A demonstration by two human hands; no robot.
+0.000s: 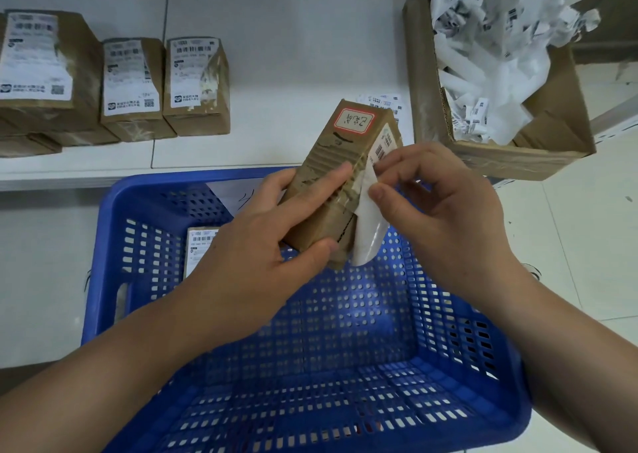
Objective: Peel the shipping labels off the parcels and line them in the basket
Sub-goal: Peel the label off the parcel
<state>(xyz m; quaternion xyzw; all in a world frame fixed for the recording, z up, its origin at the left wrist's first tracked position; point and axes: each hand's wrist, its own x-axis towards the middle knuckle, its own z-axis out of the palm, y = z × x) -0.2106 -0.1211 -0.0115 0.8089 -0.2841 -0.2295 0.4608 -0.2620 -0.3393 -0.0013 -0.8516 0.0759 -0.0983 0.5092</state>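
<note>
Left hand (276, 231) grips the parcel (341, 180) over the basket (310, 366); right hand (438, 218) pinches its half-peeled label (367, 231). Parcel tilts, long axis near-left to far-right, red-framed end far. One parcel lies in the basket's left; three labelled boxes (131, 83) wait far left. Early stage, I judge.

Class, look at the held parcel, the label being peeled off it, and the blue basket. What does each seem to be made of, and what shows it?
Parcel: brown corrugated cardboard, matt; ribs show on its torn face.
Label: probably thin coated paper, white with a slight sheen; it curls as it lifts.
Basket: moulded plastic, glossy blue; regular punched holes and light reflections.
</note>
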